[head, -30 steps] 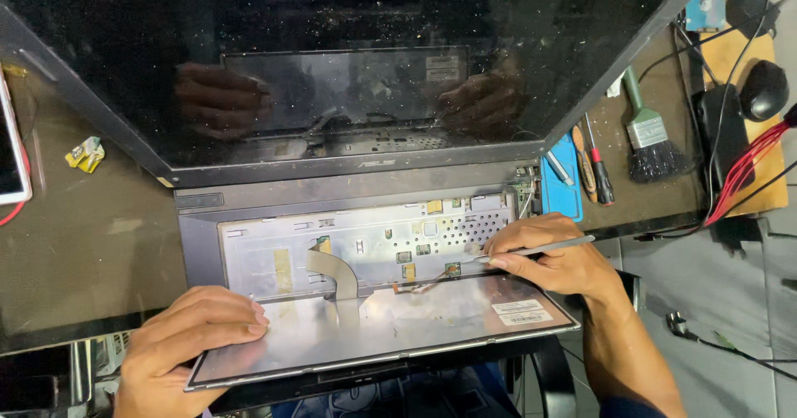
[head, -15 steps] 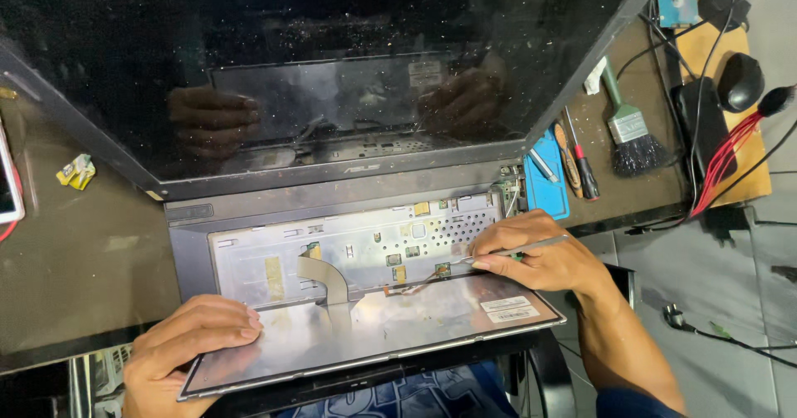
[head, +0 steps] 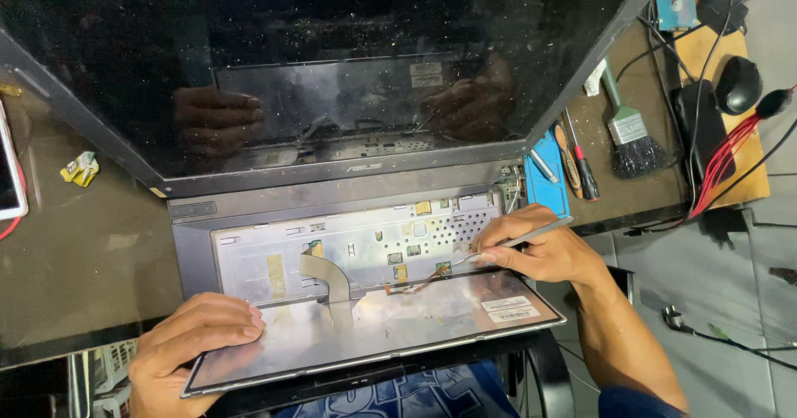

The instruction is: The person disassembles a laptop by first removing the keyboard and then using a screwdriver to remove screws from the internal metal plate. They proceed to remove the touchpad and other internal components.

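Presently, left hand (head: 193, 347) grips the flipped silver keyboard panel (head: 374, 322) (near desk (head: 75, 260) front edge); right hand (head: 540, 252) fingers pinch thin metal tweezers (head: 506, 245) over the grey open laptop (head: 349, 219).

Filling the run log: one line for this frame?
left hand: holds flipped keyboard edge | right hand: tweezers at ribbon connector | laptop: open

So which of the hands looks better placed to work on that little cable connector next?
The right hand, probably. It already holds the metal tweezers with their tips down at the small connector in the open laptop base. The left hand is busy propping the flipped keyboard at its far corner.
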